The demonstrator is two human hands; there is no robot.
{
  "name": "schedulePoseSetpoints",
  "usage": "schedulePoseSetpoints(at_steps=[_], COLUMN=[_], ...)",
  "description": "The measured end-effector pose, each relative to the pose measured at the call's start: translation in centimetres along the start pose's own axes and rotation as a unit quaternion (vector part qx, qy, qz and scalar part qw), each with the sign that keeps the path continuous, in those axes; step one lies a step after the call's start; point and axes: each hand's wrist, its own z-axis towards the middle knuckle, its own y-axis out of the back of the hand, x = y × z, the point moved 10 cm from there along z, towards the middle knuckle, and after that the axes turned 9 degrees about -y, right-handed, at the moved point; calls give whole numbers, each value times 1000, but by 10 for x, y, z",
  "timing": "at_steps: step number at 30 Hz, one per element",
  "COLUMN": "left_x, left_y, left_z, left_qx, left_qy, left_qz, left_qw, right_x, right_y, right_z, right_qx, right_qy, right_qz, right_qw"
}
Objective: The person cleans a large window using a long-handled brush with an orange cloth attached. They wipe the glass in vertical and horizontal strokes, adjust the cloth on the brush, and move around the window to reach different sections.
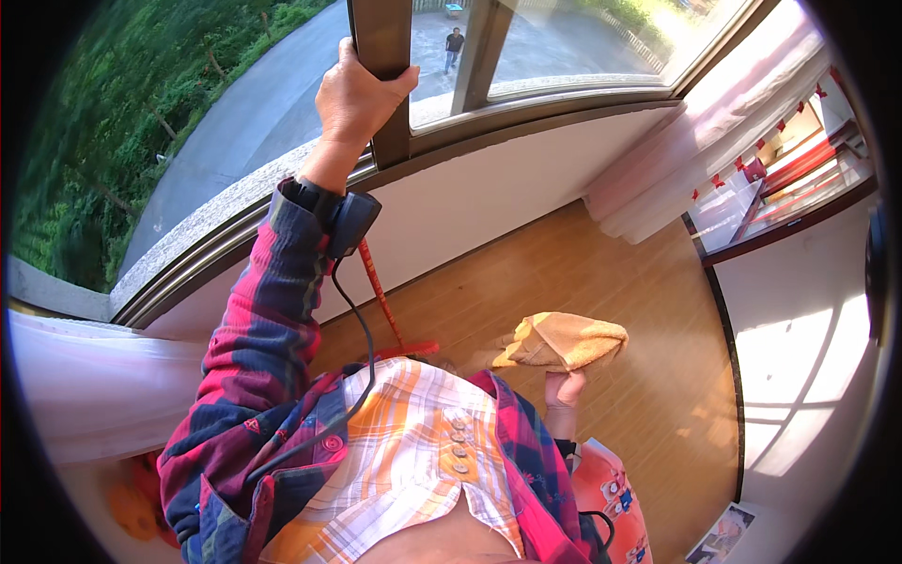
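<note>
My left hand (pixel 360 101) is raised and wrapped round the brown upright edge of a window sash (pixel 382 42). Its wrist carries a dark strapped device (pixel 353 224) with a black cable running down. Lower and to the right, my right hand (pixel 564 387) holds a yellow-orange cloth (pixel 564 342), which is bunched up and covers the fingers. The cloth hangs above the wooden floor, apart from the window.
Left of the sash the window stands open, with trees, pavement and a distant person (pixel 454 49) outside. A red broom (pixel 381 296) leans below the sill. A pale curtain (pixel 648 183) hangs at the right, by a dark-edged shelf (pixel 785 216). Another curtain (pixel 113 385) is at the left.
</note>
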Motion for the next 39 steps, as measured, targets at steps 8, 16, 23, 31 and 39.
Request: schedulePoseSetpoints(at_steps=[8, 16, 23, 31, 39], left_x=[15, 57, 72, 115, 130], left_y=[73, 110, 132, 147, 169], left_z=[-36, -63, -68, -86, -101], left_qx=[-74, -85, -52, -51, -111], left_qy=[-44, 3, 17, 51, 74], left_qz=[-4, -157, -207, -244, -232], left_qw=[996, 984, 977, 967, 964], right_x=[88, 99, -38, -121, 22], right_y=[-129, -357, -480, -478, -418], right_z=[22, -8, -64, -43, 97], right_qx=[114, 261, 454, 447, 188], right_qy=[139, 423, 578, 620, 646], right_qz=[-82, -378, -476, -495, -608], right_qw=[980, 781, 484, 414, 421])
